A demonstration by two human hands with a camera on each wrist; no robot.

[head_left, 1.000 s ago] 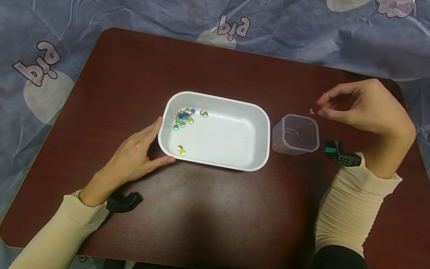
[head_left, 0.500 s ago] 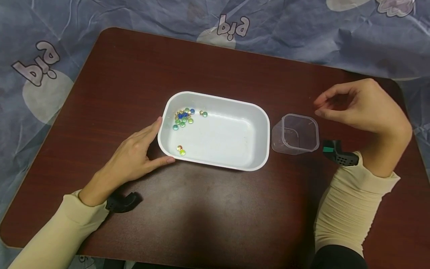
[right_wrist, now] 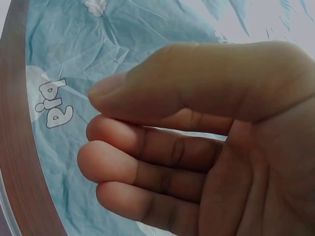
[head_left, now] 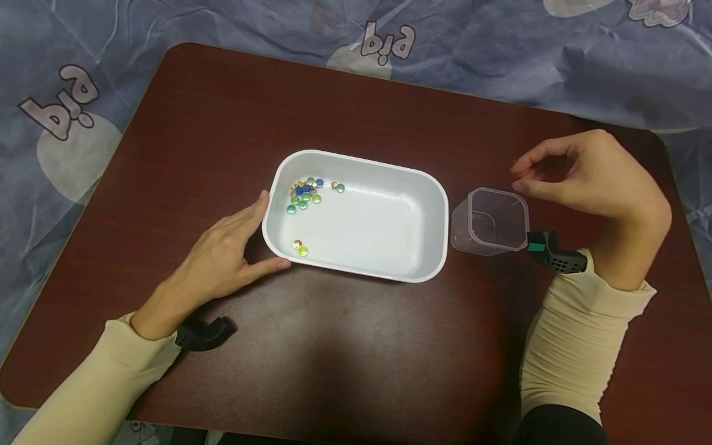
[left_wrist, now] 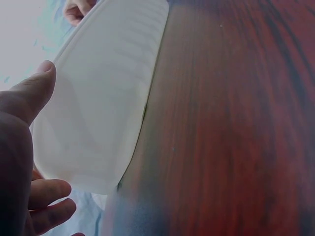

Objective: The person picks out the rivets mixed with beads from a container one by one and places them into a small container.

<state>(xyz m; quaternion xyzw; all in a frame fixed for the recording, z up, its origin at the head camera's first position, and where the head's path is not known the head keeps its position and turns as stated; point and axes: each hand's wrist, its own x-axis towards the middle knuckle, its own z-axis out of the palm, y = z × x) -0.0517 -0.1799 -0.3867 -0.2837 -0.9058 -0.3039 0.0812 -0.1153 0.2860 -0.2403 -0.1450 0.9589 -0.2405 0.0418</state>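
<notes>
Left hand lies spread, fingers against one end of the tray and thumb at its near edge, while the right hand hangs by the far rim of the cup, thumb and fingers bent close together; I cannot tell whether they pinch something tiny. Beads sit in the tray by the left hand, and the cup stands just beside the other end. I'd hold the tray lightly so nothing rolls, and bring the right fingertips squarely over the cup's mouth before parting them.
</notes>
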